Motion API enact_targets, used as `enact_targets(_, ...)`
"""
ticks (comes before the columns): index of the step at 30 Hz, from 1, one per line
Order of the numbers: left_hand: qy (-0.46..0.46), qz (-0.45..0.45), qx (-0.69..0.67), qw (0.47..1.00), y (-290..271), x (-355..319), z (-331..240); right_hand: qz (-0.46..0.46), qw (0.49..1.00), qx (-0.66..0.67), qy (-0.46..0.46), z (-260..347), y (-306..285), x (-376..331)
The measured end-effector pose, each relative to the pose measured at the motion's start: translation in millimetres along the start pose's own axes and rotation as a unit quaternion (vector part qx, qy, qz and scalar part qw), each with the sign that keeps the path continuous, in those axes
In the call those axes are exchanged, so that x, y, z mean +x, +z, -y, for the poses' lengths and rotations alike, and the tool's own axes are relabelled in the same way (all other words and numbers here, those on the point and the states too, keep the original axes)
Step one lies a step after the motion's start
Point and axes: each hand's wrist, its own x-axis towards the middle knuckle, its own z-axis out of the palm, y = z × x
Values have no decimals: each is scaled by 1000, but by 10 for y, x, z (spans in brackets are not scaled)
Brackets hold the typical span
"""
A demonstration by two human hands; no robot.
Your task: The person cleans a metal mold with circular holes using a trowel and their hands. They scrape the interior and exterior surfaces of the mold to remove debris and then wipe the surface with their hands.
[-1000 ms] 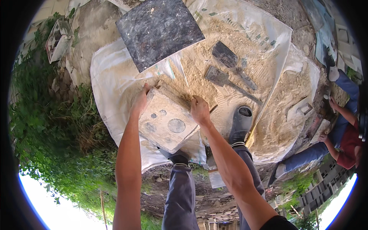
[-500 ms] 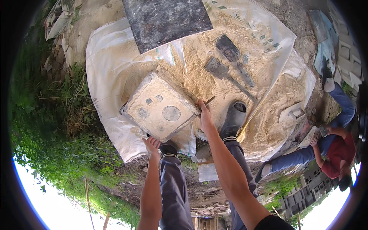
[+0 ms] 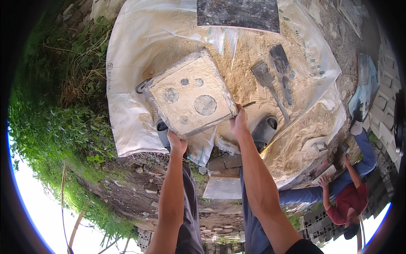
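Note:
A square block mold (image 3: 192,70) with a grey, dusty frame lies tilted in the middle, its top covered in pale sand. Several round grey spots of different sizes show on that face. My left hand (image 3: 177,142) is closed on its near corner, most of the fingers hidden beneath it. At the right corner, my right hand (image 3: 239,119) grips the frame, beside a thin dark rod (image 3: 245,105) that sticks out there. A small loop handle (image 3: 141,87) juts from the left corner. Whether the mold rests on the ground or is lifted, I cannot tell.
Sand-strewn white sheeting (image 3: 127,114) spreads beneath. Two flat-bladed tools, a trowel (image 3: 264,76) and a wider one (image 3: 279,59), lie right of the mold; a dark board (image 3: 237,15) lies beyond. A hand float (image 3: 317,144) sits right. A person in red (image 3: 349,199) works at far right.
My left hand has gone from spread fingers at the near edge to a grip on the near corner. The mold looks slightly larger and closer; the whole view has shifted.

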Motion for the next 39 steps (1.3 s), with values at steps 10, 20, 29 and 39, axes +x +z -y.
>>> enact_targets(10, 47, -17, 95, 994, 11, 34, -51, 38, 987, -157, -6, 244, -137, -200)
enact_targets(20, -50, -18, -65, 996, 243, -39, -168, 15, 993, -107, -37, 238, -217, 165)
enact_targets(29, -52, 84, 13, 995, 42, 46, -66, 42, 995, -51, -77, 81, -243, 215)
enact_targets(39, -76, 103, -30, 991, 102, -19, -146, 71, 992, -39, -93, 55, -191, 98)
